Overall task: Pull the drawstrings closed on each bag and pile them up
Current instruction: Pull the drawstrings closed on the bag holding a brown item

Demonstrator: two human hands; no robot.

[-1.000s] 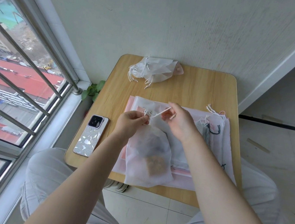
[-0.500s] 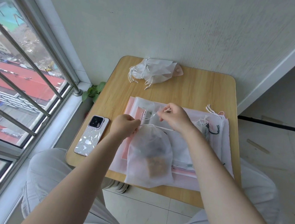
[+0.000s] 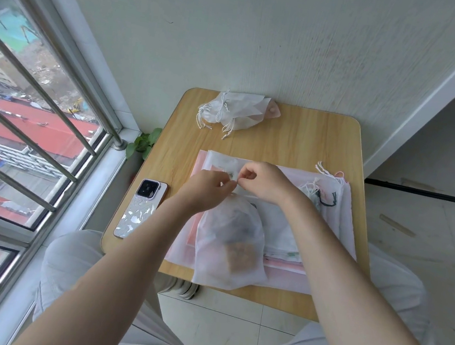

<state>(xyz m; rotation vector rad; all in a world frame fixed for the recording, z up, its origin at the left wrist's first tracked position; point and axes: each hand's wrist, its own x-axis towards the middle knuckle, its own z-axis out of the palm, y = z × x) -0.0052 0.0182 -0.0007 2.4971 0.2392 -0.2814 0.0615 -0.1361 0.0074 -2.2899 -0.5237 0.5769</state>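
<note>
The left hand [image 3: 207, 185] and the right hand [image 3: 262, 180] have come close together, almost touching, above the top of the white bag [image 3: 230, 240]. A moment ago they were farther apart with a string stretched between them. Both hands now have curled fingers and pinch the thin string at the bag's neck. The bag lies on the flat bags [image 3: 313, 233] near the front edge of the table [image 3: 295, 140]. The pile of closed bags [image 3: 233, 110] sits at the back edge. The phone [image 3: 140, 209] lies by the left edge.
</note>
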